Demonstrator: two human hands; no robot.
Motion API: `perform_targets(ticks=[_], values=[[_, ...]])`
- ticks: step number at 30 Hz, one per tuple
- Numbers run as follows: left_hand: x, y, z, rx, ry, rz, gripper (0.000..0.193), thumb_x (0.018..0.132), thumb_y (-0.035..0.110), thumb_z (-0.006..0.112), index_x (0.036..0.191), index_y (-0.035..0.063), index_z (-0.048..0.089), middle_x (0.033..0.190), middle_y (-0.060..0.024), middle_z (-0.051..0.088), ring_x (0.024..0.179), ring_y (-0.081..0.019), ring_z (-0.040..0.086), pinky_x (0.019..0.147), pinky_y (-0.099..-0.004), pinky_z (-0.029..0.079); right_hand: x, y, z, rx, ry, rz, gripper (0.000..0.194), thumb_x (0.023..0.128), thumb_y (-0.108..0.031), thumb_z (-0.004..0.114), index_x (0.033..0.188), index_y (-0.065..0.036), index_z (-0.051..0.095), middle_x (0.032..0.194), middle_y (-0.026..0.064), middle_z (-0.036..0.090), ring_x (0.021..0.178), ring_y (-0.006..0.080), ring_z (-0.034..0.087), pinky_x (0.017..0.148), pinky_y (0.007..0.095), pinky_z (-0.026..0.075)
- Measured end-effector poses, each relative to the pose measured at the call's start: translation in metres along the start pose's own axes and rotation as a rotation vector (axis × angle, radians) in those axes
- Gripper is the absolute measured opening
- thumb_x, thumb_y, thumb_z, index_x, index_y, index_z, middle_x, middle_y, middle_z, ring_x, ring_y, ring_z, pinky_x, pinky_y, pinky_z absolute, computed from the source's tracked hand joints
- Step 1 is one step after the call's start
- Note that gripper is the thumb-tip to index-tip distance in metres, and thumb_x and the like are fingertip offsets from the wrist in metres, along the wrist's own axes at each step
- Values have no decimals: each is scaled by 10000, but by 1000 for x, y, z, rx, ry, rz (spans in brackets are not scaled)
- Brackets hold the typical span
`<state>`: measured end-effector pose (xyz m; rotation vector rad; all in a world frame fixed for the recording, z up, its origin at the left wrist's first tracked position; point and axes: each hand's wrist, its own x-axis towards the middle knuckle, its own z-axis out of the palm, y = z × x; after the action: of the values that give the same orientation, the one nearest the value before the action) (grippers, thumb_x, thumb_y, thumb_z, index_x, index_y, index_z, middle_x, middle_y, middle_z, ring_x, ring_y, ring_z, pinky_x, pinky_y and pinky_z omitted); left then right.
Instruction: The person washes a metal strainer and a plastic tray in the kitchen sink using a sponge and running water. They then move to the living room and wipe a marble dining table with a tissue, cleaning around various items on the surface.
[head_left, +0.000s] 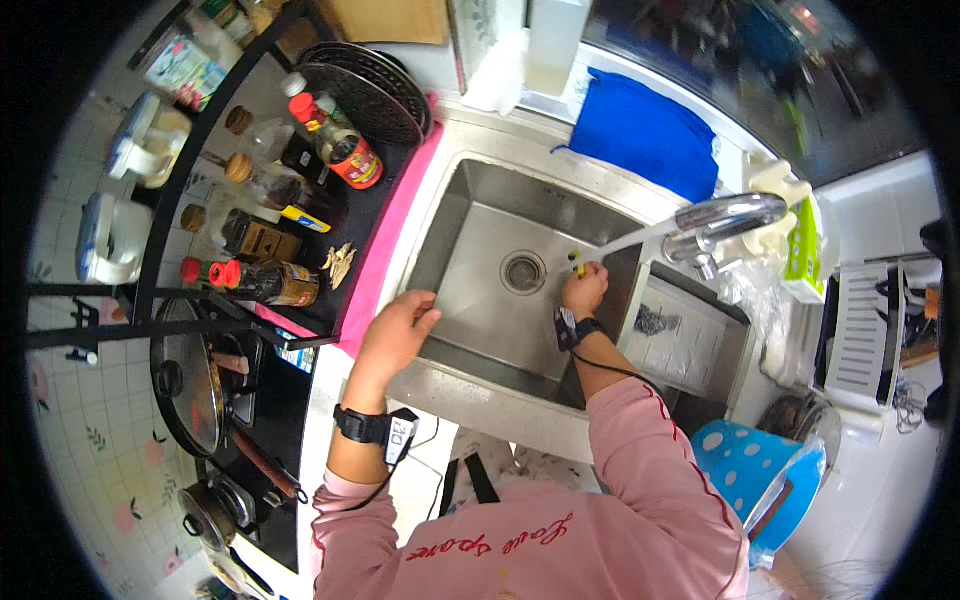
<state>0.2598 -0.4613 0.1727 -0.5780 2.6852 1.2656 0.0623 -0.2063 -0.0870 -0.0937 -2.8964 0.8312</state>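
Note:
Inside the stainless steel sink (480, 247), my right hand (586, 291) is closed around a small yellow-and-dark item (577, 264), mostly hidden by the fingers; its kind is unclear. A stream of water (626, 241) falls beside it from the chrome faucet (731, 214). The drain (523, 273) lies just left of that hand. My left hand (397, 330) hovers by the sink's front left rim, thumb apart from the fingers, with nothing visible in it. Both wrists carry black straps with small devices.
A black shelf at left holds sauce bottles (349, 157), corked jars (255, 180) and round black racks (367, 90). Lidded pans (187, 382) stand beyond. A blue cloth (645, 135) lies behind the sink. At right are a smaller basin (682, 330) and a blue dotted bin (742, 465).

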Motion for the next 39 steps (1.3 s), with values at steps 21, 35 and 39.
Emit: perform_targets(ticks=[21,35,39], values=[[-27,-59,38,-151,48,-130,258,895,142,612,1122,20,603,1067,-143,651,930,-279,647,712,-330,514,-83,-74,88,-90,-676,-603,687,957,-404,422,1451,38,241,1543,204,168,1430,350,147,1157,442,145],[-8,-72,46,-176,60,-16,217,902,109,596,1100,20,609,1032,-134,650,927,-261,631,795,-327,497,-84,-31,82,-86,-575,-511,594,837,-174,605,1337,76,405,1333,245,477,1225,368,464,1028,468,368],[-9,-59,41,-184,50,-44,212,889,130,604,1070,20,607,1032,-154,646,975,-329,614,840,-372,487,-45,-18,68,-628,-752,-639,411,846,-174,546,1240,-54,543,1245,169,569,1116,290,552,915,406,444]])
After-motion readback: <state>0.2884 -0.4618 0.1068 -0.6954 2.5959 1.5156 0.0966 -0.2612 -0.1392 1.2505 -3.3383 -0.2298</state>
